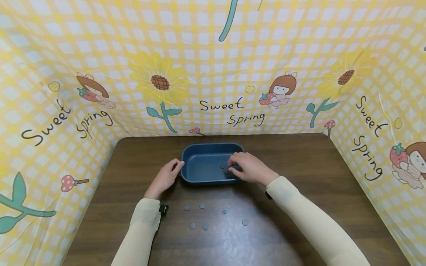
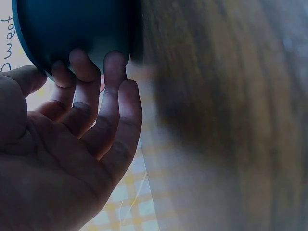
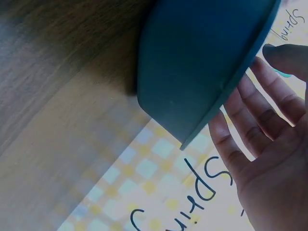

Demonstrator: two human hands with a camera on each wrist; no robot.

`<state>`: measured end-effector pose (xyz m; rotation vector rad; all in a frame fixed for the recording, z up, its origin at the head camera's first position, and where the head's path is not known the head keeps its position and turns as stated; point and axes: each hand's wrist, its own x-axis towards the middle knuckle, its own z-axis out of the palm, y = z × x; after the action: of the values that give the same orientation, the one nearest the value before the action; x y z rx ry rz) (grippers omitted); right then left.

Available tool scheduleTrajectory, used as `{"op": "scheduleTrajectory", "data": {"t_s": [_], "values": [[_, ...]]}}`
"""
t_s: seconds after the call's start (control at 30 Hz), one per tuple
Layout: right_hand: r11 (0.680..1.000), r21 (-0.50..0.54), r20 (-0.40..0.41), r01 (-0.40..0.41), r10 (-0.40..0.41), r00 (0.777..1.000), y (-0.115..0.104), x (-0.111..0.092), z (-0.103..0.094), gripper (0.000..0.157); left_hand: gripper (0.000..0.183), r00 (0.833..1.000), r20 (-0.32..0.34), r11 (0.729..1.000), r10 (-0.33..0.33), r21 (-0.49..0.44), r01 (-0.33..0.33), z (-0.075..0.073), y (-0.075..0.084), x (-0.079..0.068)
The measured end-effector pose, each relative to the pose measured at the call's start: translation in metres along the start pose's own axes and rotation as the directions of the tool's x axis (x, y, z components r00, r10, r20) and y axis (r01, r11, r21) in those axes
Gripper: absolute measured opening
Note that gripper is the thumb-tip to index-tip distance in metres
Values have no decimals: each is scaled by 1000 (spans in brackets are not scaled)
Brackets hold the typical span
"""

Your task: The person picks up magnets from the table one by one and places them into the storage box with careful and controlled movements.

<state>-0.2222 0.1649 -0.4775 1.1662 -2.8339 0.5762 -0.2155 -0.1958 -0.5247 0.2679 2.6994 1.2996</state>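
A blue rectangular dish with raised walls rests on the brown table. At its left end my left hand grips the rim, thumb at the edge and bent fingers against the outer wall. My right hand reaches over the right end of the dish, fingers and thumb parted and pointing inside. Beneath its fingertips several small dark discs lie on the dish floor. In the right wrist view the dish wall hides the tips of the fingers.
Several grey coin-like discs lie scattered on the table in front of the dish, one disc farther right. Yellow checked cloth printed with flowers and lettering hangs behind the table and along both sides.
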Motion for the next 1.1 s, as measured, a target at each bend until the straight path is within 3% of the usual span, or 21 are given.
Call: {"op": "scheduleTrajectory", "data": {"t_s": [0.63, 1.1], "values": [[1000, 3, -42, 1, -1, 999, -9, -44, -11, 16, 44, 1000, 4, 1000, -6, 6, 6, -1, 0, 0], [1000, 0, -63, 29, -29, 998, -22, -75, -9, 13, 40, 1000, 2, 1000, -5, 6, 5, -1, 3, 0]]}}
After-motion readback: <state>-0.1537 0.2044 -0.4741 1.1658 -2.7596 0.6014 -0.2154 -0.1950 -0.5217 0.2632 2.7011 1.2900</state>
